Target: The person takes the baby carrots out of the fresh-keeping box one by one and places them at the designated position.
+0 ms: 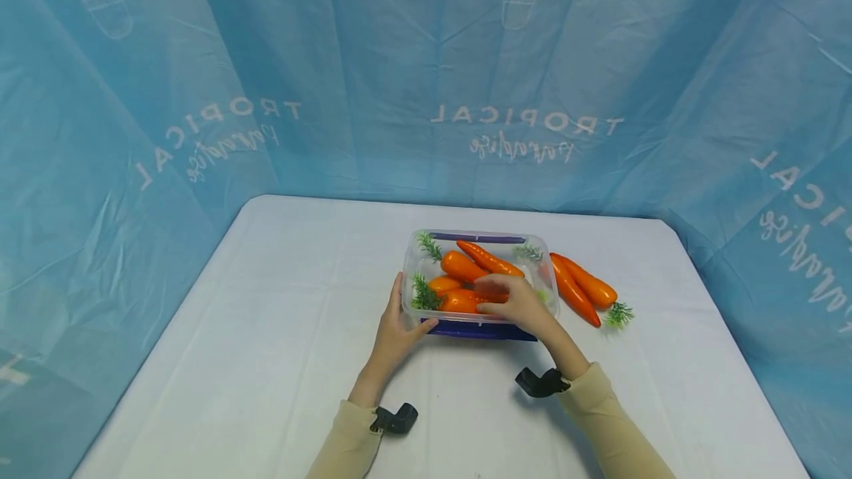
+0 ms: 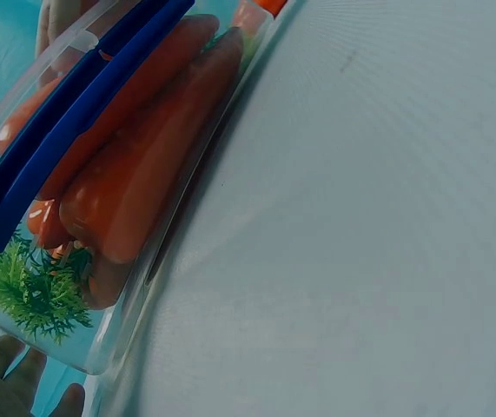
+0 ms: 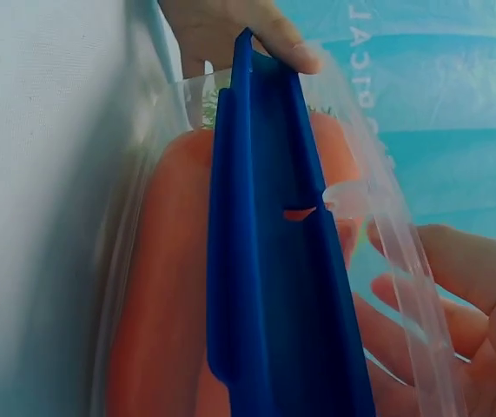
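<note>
A clear plastic container (image 1: 547,272) with dark blue latches (image 3: 274,174) stands on the table, holding several orange carrots (image 1: 459,266) with feathery green tops (image 1: 424,294). My left hand (image 1: 397,327) grips its left end, thumb at the near corner by the latch and fingers along the outer side. My right hand (image 1: 515,301) reaches over the near right part into the container, thumb and fingers bent around the narrow end of a carrot (image 1: 491,298) near the front wall. In the right wrist view, its fingertips (image 3: 395,287) show behind the clear rim.
Two more carrots (image 1: 577,290), one with a green top (image 1: 619,315), lie on the white tabletop (image 1: 299,301) just right of the container. Blue printed curtains (image 1: 399,80) hang around the back and sides of the table. Each wrist wears a black camera band (image 1: 397,418).
</note>
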Available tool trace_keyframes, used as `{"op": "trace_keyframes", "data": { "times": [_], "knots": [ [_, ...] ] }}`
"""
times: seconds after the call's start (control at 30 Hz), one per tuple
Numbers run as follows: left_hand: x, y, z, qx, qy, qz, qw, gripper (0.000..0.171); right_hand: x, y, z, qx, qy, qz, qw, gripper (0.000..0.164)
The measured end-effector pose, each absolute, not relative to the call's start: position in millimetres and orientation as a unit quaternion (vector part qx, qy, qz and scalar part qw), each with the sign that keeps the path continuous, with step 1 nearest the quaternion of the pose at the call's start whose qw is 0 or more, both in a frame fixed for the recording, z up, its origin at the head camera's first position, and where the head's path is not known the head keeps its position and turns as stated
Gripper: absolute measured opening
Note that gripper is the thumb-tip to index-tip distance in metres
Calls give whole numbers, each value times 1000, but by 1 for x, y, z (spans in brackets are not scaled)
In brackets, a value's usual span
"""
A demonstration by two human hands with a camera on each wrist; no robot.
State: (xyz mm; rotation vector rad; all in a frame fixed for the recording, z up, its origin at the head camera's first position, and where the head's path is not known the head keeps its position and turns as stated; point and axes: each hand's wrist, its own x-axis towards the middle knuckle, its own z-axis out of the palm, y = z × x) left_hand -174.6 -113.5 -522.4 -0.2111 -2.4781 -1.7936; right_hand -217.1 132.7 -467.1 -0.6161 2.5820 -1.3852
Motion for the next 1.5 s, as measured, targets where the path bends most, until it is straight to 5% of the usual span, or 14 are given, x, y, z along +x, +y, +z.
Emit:
{"op": "trace_keyframes", "data": {
  "times": [0.23,0.97,1.5],
  "knots": [
    [-185,-115,-550,-68,-808,-583,51,104,-221,136,-471,-217,852,-465,106,41],
    [-185,-116,-553,-78,-814,-572,67,106,-226,135,-468,-240,846,-445,169,29],
    [-183,-114,-549,-64,-811,-580,54,103,-225,136,-470,-298,857,-393,148,28]
  ]
}}
